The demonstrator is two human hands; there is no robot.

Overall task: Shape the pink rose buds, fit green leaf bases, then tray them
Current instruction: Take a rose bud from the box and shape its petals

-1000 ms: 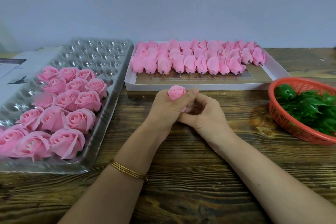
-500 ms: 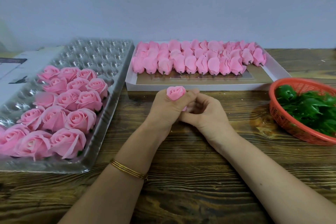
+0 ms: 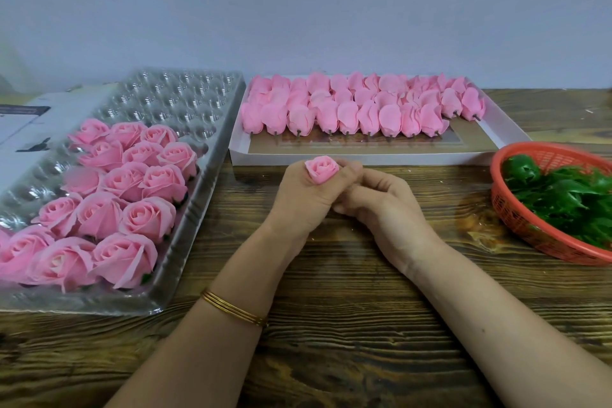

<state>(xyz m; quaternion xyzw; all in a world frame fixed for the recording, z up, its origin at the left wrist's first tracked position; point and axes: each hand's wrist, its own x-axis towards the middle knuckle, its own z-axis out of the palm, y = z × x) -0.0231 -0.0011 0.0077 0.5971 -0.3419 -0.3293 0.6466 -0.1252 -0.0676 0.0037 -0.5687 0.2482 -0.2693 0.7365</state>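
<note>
Head view, rose tray (image 3: 185,100), bud box (image 3: 364,159), leaf basket (image 3: 516,222), left hand (image 3: 301,195) grips rosebud (image 3: 322,169), right hand (image 3: 387,205) unclear

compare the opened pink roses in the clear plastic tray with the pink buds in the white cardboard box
The opened pink roses have spread, layered petals; the pink buds are closed and narrow. The roses sit face up in the clear plastic tray; the buds lie on their sides in rows in the white cardboard box. Both are pink.
</note>
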